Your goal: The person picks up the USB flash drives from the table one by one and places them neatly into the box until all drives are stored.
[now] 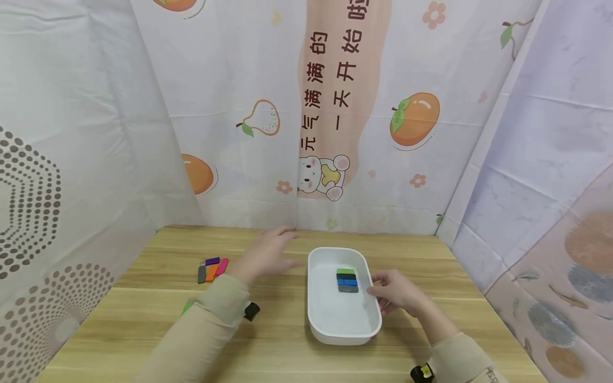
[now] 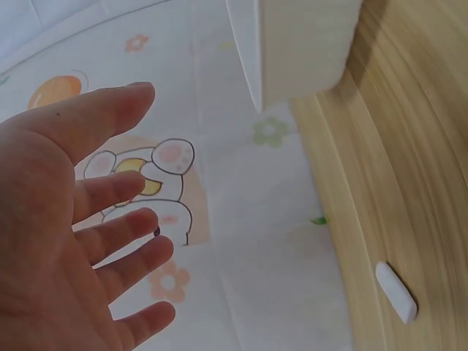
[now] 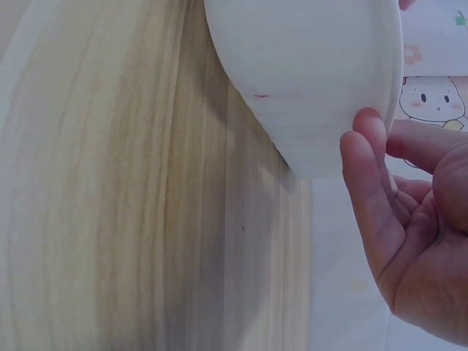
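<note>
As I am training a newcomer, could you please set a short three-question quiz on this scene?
1. Which hand grips the tub?
2. True or false: the pink block lies outside the tub.
3. In the head view, which colour is at the upper end of the row of blocks in the tub: (a) grey, (b) blue, (c) green?

Key: 1. the right hand; 2. true; 3. c.

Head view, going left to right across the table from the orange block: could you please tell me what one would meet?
Orange block → pink block → left grip → tray → right grip.
</note>
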`<state>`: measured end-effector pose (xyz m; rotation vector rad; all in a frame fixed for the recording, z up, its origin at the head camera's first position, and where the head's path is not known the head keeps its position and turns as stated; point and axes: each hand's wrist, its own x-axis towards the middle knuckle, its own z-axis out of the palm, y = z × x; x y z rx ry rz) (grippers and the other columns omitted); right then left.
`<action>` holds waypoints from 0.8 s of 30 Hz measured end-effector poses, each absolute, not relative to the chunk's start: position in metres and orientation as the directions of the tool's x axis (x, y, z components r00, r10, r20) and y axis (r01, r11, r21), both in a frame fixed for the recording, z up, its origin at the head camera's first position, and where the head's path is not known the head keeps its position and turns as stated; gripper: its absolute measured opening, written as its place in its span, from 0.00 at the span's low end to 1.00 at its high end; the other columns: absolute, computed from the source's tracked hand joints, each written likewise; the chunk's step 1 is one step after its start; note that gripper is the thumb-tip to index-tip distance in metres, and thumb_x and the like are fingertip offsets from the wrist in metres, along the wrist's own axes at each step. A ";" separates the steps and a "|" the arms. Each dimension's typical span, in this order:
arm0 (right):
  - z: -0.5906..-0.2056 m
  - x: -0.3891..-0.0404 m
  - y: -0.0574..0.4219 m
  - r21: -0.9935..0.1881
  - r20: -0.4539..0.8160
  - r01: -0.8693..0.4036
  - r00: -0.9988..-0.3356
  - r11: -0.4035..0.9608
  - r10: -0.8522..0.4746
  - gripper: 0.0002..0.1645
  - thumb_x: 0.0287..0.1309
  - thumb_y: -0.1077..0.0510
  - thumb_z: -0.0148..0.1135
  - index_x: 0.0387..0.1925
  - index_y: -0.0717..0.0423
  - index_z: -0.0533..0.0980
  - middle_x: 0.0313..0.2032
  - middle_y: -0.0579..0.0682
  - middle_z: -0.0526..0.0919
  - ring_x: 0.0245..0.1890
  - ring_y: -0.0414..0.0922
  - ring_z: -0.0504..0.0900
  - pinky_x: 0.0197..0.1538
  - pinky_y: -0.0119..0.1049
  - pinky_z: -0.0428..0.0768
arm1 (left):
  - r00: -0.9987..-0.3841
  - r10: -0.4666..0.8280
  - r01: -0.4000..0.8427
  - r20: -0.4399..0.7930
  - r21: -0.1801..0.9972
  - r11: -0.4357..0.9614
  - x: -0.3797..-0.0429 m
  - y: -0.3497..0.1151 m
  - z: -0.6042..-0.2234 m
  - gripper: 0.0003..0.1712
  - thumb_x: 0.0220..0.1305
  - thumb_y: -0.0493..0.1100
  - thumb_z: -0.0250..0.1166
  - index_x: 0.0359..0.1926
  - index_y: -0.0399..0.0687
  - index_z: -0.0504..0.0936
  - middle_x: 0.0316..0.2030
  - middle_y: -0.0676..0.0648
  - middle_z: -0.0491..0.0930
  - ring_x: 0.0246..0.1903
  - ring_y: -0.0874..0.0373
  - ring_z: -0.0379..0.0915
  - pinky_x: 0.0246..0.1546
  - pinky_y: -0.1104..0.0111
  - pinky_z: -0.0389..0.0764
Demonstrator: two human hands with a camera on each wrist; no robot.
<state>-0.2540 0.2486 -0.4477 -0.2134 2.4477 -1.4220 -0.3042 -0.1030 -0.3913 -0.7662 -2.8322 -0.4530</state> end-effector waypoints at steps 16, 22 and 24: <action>-0.445 -0.254 0.249 -0.873 -0.190 0.031 -0.941 0.487 -0.280 0.26 0.65 0.63 0.65 0.60 0.74 0.72 0.27 0.58 0.83 0.20 0.47 0.84 0.27 0.47 0.86 | -0.875 0.423 0.471 0.235 0.218 0.855 -0.305 -0.157 -0.401 0.40 0.60 0.64 0.71 0.68 0.50 0.76 0.70 0.43 0.69 0.68 0.41 0.65 0.67 0.40 0.60; -0.446 -0.255 0.249 -0.871 -0.187 0.026 -0.942 0.491 -0.280 0.25 0.65 0.64 0.65 0.60 0.74 0.73 0.27 0.58 0.83 0.20 0.47 0.84 0.27 0.48 0.86 | -0.894 0.387 0.434 0.227 0.220 0.874 -0.307 -0.177 -0.406 0.41 0.61 0.66 0.69 0.69 0.49 0.75 0.70 0.44 0.69 0.68 0.40 0.65 0.66 0.38 0.60; -0.447 -0.255 0.250 -0.870 -0.187 0.025 -0.941 0.492 -0.283 0.26 0.65 0.64 0.65 0.60 0.74 0.72 0.27 0.58 0.83 0.20 0.47 0.84 0.27 0.48 0.86 | -0.896 0.378 0.428 0.233 0.226 0.875 -0.307 -0.183 -0.407 0.41 0.61 0.64 0.70 0.68 0.47 0.75 0.70 0.42 0.69 0.67 0.39 0.65 0.65 0.37 0.61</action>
